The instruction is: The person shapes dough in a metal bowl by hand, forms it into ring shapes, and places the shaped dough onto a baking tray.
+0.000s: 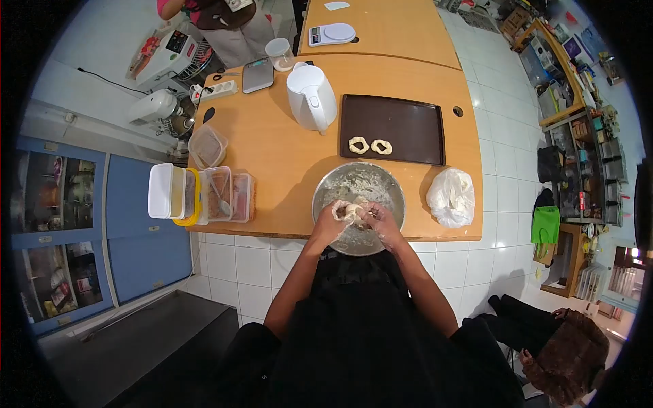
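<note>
Both hands are over a metal bowl (388, 182) at the table's front edge, its inner wall smeared with dough and flour. A small piece of pale dough (353, 213) is pinched between them. My left hand (332, 220) has its fingers closed round the dough's left side. From the other side my right hand (382, 223) grips it with bent fingers. Flour coats the fingers of both. Beyond the bowl lies a dark baking tray (408, 122). Two dough rings, a left one (358, 145) and a right one (381, 147), rest near its front edge.
A white plastic bag (451, 197) sits right of the bowl. Behind stands a white electric kettle (311, 96), with a kitchen scale (258, 76) farther left. Several plastic containers (219, 194) line the left edge. One person (228, 27) stands at the far left, another (564, 347) at right.
</note>
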A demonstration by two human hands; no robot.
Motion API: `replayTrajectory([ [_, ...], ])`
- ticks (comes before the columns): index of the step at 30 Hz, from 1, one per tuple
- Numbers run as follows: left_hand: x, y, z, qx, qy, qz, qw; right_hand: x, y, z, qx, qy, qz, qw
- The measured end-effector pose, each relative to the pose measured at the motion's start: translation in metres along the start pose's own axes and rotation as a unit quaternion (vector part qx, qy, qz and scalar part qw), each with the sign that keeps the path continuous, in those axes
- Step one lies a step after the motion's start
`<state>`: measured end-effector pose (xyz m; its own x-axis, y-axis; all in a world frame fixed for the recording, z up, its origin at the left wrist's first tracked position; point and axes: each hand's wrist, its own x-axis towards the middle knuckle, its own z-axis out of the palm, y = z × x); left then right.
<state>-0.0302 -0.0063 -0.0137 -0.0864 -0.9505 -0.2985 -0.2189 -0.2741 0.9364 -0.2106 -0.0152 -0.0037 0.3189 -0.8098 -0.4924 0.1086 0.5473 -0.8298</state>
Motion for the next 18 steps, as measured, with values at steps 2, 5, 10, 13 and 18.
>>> replayTrajectory([
  [2,0.002,-0.012,0.003,-0.002,0.002,0.017,1.000,0.000,0.004,0.002,-0.005,0.000,-0.007,1.000],
  [5,0.005,-0.016,0.003,0.008,-0.004,0.017,1.000,0.005,0.012,-0.006,-0.047,-0.018,0.019,0.999],
  [10,0.000,-0.002,-0.001,-0.039,-0.047,0.011,0.998,0.004,0.013,-0.015,-0.040,-0.033,0.022,0.998],
  [13,-0.002,0.008,-0.008,-0.149,-0.101,-0.044,0.983,0.002,0.006,-0.019,-0.029,-0.035,0.032,0.998],
  [18,-0.001,0.017,-0.008,-0.147,-0.115,-0.049,0.981,0.002,0.002,-0.011,-0.009,-0.041,0.016,0.999],
])
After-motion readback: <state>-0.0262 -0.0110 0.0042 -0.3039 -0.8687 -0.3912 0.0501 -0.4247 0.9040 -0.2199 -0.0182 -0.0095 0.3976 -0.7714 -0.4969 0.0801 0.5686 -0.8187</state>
